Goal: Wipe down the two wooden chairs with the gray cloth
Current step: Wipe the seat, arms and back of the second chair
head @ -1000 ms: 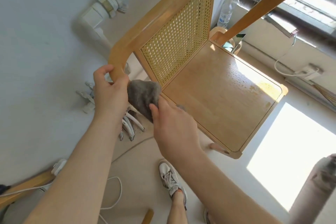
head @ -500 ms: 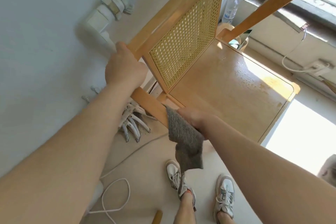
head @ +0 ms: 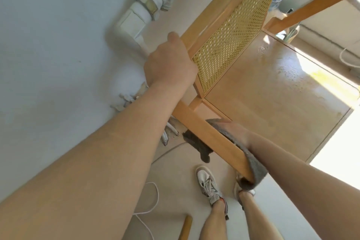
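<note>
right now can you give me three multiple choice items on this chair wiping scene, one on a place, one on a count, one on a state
1. Where is the gray fuzzy cloth?
A. on the chair seat
B. wrapped around the light wooden chair's rear post
C. on the floor

2. How many white sneakers show?
A. one
B. two
C. four

3. What is the left hand doing?
A. gripping the backrest frame
B. hanging free
C. holding a bottle

Answers:
1 B, the right hand presses the cloth against the post, with an end showing behind it.
2 B, one sneaker on each foot.
3 A, its fingers close over the frame beside the woven cane panel.

Cloth [head: 251, 163] around chair [head: 272, 91] leg
</note>
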The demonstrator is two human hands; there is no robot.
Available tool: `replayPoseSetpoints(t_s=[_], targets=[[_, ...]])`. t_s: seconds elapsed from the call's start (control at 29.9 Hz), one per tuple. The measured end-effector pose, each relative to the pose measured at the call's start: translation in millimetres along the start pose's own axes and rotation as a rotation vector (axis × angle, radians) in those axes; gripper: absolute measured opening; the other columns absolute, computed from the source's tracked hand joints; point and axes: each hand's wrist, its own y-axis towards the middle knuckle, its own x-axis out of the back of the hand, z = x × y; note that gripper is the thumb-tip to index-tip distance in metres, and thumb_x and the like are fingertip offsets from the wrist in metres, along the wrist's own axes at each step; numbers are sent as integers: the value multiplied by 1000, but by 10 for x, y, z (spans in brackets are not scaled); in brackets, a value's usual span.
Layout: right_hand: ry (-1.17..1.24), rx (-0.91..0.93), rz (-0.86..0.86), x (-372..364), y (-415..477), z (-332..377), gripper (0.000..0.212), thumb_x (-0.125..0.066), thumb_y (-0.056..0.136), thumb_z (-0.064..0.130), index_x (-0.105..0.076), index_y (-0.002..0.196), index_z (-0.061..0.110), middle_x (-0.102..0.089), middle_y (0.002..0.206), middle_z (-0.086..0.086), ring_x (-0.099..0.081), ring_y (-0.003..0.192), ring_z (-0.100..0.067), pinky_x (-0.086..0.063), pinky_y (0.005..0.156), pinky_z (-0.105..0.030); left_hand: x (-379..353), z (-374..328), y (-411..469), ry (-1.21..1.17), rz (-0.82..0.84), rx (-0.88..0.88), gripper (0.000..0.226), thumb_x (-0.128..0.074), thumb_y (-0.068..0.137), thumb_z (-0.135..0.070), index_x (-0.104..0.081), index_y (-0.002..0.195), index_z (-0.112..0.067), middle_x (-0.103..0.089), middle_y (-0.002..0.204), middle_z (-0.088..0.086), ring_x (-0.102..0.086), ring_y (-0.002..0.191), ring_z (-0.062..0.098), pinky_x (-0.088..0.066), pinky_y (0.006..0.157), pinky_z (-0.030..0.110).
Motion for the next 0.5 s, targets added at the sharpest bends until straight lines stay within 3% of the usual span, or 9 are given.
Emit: replayPoseSetpoints(t_s=[0.03, 0.07, 0.13, 0.17, 0.2, 0.27, 0.37, 0.43, 0.5], targets=[[-36, -1, -14, -67, 165, -148, 67, -50, 86, 52, -64, 112, -9, -64, 113, -26, -61, 105, -30, -45, 99, -41, 7, 23, 27, -3, 26, -41, 28, -55, 83, -15, -43, 108, -14, -37, 68, -6, -30, 53, 9, -21, 44, 27], [4, -89, 27, -88, 329, -247, 56, -48, 92, 38, -61, 116, -10, -62, 119, -27, -60, 110, -30, -46, 98, -40, 16, 44, 57, -7, 51, -72, 27, -55, 82, -15, -42, 106, -15, -37, 69, -7, -31, 54, 9, -21, 44, 27], [78, -228, 86, -43, 657, -462, 38, -44, 99, 10, -53, 124, -17, -56, 128, -17, -60, 105, -9, -46, 92, -21, 34, 46, 96, -21, 73, -99, 24, -53, 80, -15, -40, 100, -16, -37, 69, -8, -31, 55, 8, -23, 45, 26], [45, -220, 139, -45, 794, -532, 35, -44, 98, 2, -53, 126, -15, -53, 128, -6, -57, 102, 0, -41, 81, -8, 31, 52, 104, -27, 66, -96, 24, -52, 78, -15, -40, 98, -17, -37, 69, -8, -32, 55, 9, -23, 46, 26], [-24, -205, 168, -46, 917, -604, 33, -46, 97, 1, -57, 127, -8, -53, 126, 0, -54, 106, 0, -37, 77, -4, 29, 50, 108, -33, 56, -88, 23, -51, 77, -15, -39, 97, -18, -37, 69, -9, -33, 55, 11, -23, 46, 26], [-216, -185, 201, -32, 1115, -701, 29, -54, 93, 9, -69, 117, 7, -63, 119, 0, -55, 112, -15, -36, 83, -16, 16, 31, 111, -31, 51, -78, 22, -50, 75, -13, -40, 94, -18, -38, 69, -8, -35, 56, 12, -24, 46, 28], [-560, -125, 280, -30, 1395, -690, 18, -60, 87, 14, -72, 101, 12, -62, 91, -2, -57, 91, -21, -46, 79, -32, -26, 49, 136, -46, 38, -51, 23, -49, 71, -12, -40, 90, -19, -43, 70, -5, -39, 57, 12, -24, 46, 29], [-787, -65, 289, -70, 1562, -611, 17, -58, 89, 15, -69, 102, 11, -56, 82, -2, -53, 82, -20, -46, 73, -35, -40, 44, 130, -45, 40, -47, 22, -51, 70, -14, -40, 89, -19, -45, 70, -4, -40, 57, 13, -25, 46, 29], [-1050, 98, 284, -107, 1675, -577, 10, -61, 88, 18, -70, 90, 14, -60, 81, -1, -56, 80, -20, -46, 67, -36, -47, 41, 160, -29, 19, -47, 21, -53, 72, -15, -40, 88, -19, -46, 70, -3, -40, 57, 13, -28, 46, 29]])
